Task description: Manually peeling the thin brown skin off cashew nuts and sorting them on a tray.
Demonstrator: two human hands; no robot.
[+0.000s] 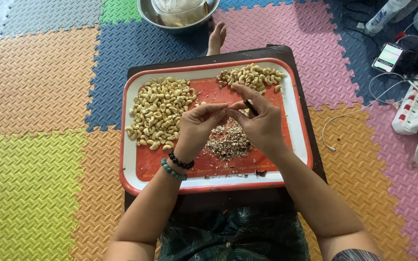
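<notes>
— So, where were your hands just then?

— You held both over the middle of the tray (pixel 130 159), right above the heap of husks (pixel 228 140). Your left hand (pixel 198 126) was pinched narrow, fingertips drawn together on something small; it was too hidden to tell, though it looked like a cashew. Your right hand (pixel 260 121) was closed around a thin dark tool (pixel 250 107), with its tip pointed toward your left fingertips. The two hands touched at the fingers.

— And the nuts?

— You had a big pile of cashews (pixel 159 112) on the tray's left side, reaching from the far edge almost to your left wrist. A smaller pile (pixel 251 76) lay at the far right, just beyond your right hand. The husks sat between them, nearer to you, with crumbs scattered toward the near rim.

— What was around you?

— The tray rested on a dark board (pixel 301 92) over your lap. You wore two bead bracelets (pixel 176 165) on your left wrist. Beyond the tray stood a metal bowl (pixel 147 10) on the coloured foam mat (pixel 35 82). A phone (pixel 389 56) and a white power strip (pixel 412 115) with cables lay well apart to your right.
</notes>
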